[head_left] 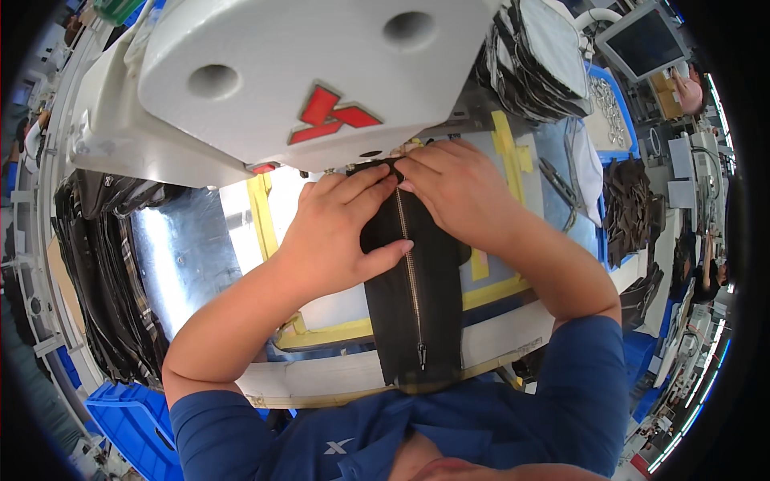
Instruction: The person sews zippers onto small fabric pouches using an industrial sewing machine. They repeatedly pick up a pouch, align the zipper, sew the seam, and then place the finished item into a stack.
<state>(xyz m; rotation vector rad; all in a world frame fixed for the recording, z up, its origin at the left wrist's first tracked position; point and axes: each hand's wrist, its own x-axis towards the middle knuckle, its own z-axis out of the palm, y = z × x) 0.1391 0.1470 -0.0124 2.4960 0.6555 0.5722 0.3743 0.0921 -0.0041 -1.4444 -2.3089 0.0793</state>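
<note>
Rounded white machine head point(321, 64), hands point(329, 228) point(465, 192) on black cloth point(385, 313), metal-toothed zipper point(415, 301)

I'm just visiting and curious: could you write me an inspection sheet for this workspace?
Surface: metal worktop, with yellow tape framing a pale area under the work.
Job's things: black cloth with a metal zipper running lengthwise; white machine head above its far end.
Clutter: dark fabric stack at left, layered pieces at upper right, a scissor-like tool, small metal parts.
Hands: left hand on the cloth, thumb at the zipper; right hand with fingers at the cloth's far end.
Cables: none clear enough to describe.
Surroundings: monitor at upper right, blue crate at lower left.
</note>
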